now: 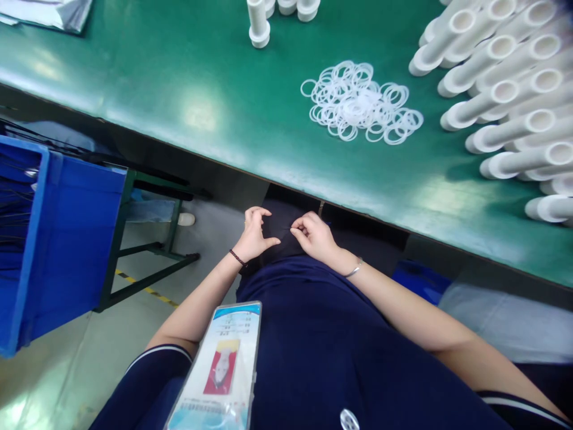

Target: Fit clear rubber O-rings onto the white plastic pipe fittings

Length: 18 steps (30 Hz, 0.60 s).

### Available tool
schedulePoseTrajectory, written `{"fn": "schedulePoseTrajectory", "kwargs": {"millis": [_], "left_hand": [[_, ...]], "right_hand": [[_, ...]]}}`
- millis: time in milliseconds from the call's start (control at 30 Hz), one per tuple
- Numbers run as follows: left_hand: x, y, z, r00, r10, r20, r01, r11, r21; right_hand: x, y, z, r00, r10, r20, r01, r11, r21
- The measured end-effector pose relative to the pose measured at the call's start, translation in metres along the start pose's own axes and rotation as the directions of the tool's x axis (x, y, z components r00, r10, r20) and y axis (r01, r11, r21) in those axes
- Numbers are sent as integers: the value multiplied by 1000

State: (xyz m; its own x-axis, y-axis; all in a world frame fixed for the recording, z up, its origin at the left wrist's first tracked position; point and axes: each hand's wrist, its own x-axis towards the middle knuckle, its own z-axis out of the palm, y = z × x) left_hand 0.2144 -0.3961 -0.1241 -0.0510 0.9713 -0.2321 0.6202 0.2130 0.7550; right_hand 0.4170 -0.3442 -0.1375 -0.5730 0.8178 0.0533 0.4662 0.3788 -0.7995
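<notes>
Over my lap, below the table's front edge, my left hand (253,235) is held with thumb and forefinger apart and nothing between them. My right hand (314,235) is close beside it, the thumb and fingertips pinched together. Whatever that pinch may hold is too small to make out. Both hands are near the dark trousers (282,206) and touch nothing on the table. Up on the green tabletop (147,89) lies a loose pile of thin white rings (358,103).
White flanged tubes (501,95) stand in rows at the right of the table, with a few more tubes (258,24) at the top. Papers (54,12) lie at the upper left. A blue bin (80,227) rests on a green metal stand (120,245) at left.
</notes>
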Motion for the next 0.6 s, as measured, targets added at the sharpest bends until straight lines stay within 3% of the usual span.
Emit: {"fn": "schedulePoseTrajectory", "kwargs": {"millis": [67,167,200,233,300,367,400,433,500,533,567,600], "left_hand": [[-1,-6,2,999,3,-42,-2,1000,23],[-3,-21,2,999,41,-22,-40,998,43],[-4,-26,0,998,55,-4,-54,997,58],[-4,-28,-2,998,66,9,-67,994,85],[-6,-27,-6,995,100,-26,-95,982,163],[-7,-18,-8,972,221,-82,-199,957,213],[-6,-11,-7,942,334,-18,-324,925,200],[-2,-5,-7,880,459,119,-474,866,158],[14,2,-10,654,599,461,-686,727,29],[27,2,-14,582,577,574,-713,701,18],[43,-1,-20,622,502,601,-682,724,100],[59,-7,-29,807,389,444,-538,794,282]], "right_hand": [[3,-3,-4,970,-214,115,222,973,-66],[12,-4,-7,803,-505,317,535,845,-9],[14,-3,-7,789,-517,332,555,832,-26],[15,-2,-8,818,-481,316,529,845,-84],[9,0,-14,930,-301,211,350,900,-261],[-8,3,-26,986,-132,98,159,915,-370],[-21,7,-34,989,-110,102,141,916,-376],[-37,12,-45,982,-122,147,168,917,-361],[-73,30,-70,929,-187,320,281,918,-281],[-91,42,-86,936,-119,333,224,928,-299],[-110,55,-102,966,44,254,52,932,-359],[-128,70,-118,964,261,40,-222,882,-417]]}}
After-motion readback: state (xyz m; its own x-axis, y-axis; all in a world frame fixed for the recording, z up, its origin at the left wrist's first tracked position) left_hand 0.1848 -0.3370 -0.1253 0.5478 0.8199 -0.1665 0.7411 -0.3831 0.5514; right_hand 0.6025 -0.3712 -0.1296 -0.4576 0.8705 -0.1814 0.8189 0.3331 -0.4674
